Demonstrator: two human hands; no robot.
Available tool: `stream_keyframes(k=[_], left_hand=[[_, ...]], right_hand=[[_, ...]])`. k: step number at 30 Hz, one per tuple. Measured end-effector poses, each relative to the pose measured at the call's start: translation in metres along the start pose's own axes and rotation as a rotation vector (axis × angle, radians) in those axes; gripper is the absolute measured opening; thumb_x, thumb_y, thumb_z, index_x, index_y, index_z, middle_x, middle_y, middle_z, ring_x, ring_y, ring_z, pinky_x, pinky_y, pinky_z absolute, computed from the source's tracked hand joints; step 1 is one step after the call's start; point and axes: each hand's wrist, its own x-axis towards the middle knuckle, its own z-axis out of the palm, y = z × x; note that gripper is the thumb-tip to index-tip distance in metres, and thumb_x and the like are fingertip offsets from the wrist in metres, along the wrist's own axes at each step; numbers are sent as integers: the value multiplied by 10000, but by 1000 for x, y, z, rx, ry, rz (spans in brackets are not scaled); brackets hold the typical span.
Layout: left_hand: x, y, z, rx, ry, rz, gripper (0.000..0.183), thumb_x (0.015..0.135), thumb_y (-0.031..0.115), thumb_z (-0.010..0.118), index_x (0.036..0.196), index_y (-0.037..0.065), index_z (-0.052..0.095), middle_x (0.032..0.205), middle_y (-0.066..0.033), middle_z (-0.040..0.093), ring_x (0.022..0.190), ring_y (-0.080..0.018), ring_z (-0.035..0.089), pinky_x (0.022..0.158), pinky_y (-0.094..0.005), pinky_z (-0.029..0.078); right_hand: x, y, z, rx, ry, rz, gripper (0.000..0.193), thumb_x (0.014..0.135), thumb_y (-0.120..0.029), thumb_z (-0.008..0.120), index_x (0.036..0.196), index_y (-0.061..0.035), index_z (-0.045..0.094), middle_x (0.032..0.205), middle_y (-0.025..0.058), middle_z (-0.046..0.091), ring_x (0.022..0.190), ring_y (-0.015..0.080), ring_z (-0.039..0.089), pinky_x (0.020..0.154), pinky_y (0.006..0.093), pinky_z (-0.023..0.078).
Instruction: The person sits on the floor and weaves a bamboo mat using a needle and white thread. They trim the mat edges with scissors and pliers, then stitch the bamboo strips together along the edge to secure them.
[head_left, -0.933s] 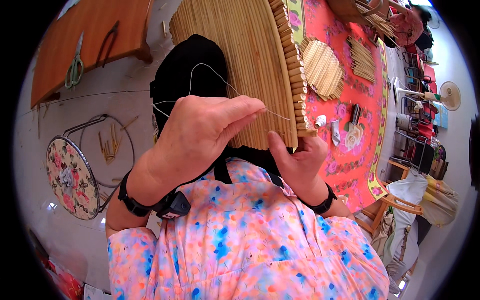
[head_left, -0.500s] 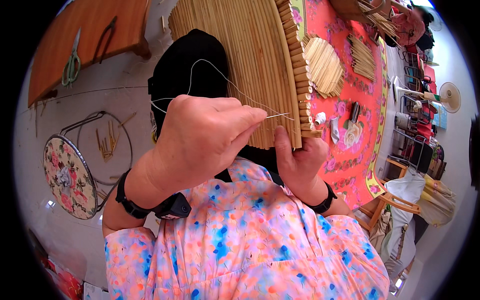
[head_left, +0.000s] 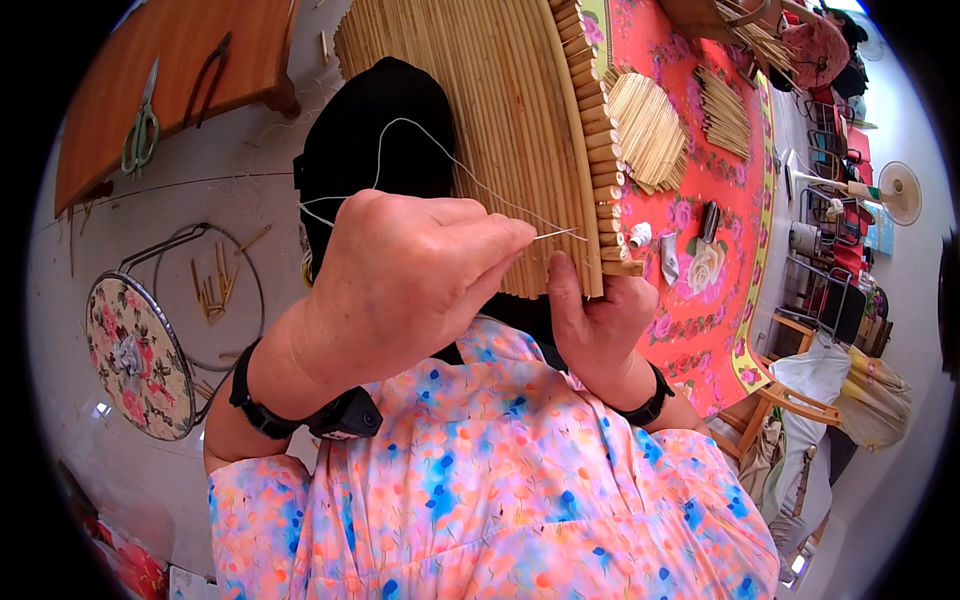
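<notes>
Now the left hand [head_left: 400,290] pinches a thin needle [head_left: 558,235], fingers [head_left: 500,245] clamped on its blunt end, white thread [head_left: 420,135] trailing far-left; slippery, so grip near the eye; the reed mat [head_left: 490,130] looks light, stiff, brittle at its edge; the right hand [head_left: 595,325] clamps its near right corner, thumb upright.

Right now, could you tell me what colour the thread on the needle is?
White, seen in the head view: the thread.
</notes>
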Motion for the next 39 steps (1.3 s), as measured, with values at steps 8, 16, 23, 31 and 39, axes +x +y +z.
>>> stream_keyframes(k=[8,16,23,31,39], left_hand=[[0,0,0,16,-37,-14,150,765,-19,685,912,9,684,667,-108,613,555,-259,613,479,-311,467],[2,2,-3,49,-61,-16,154,761,-23,682,912,8,686,668,-109,616,562,-260,619,482,-314,472],[5,5,-8,92,-111,-29,156,750,-25,684,903,6,686,655,-105,609,552,-259,610,474,-315,464],[8,6,-9,118,-119,-6,159,746,-23,683,900,15,688,652,-102,603,553,-259,608,472,-319,457],[11,3,-10,108,-104,23,146,748,-14,686,890,19,686,647,-97,592,552,-263,600,471,-325,448]], right_hand=[[0,-1,1,12,23,4,242,795,-120,718,1001,-29,628,700,122,631,539,276,624,494,342,477],[0,-1,2,38,25,18,252,786,-107,717,1001,-13,624,723,115,641,550,272,629,509,335,490],[1,-3,0,20,4,29,262,784,-100,719,1014,-12,631,745,119,648,584,255,645,535,321,501],[1,-4,0,37,-1,42,296,788,-101,718,1054,-5,631,770,118,656,607,254,655,554,314,506],[2,-4,-2,68,-26,28,296,786,-80,714,1055,10,630,800,131,662,637,258,663,580,312,513]])
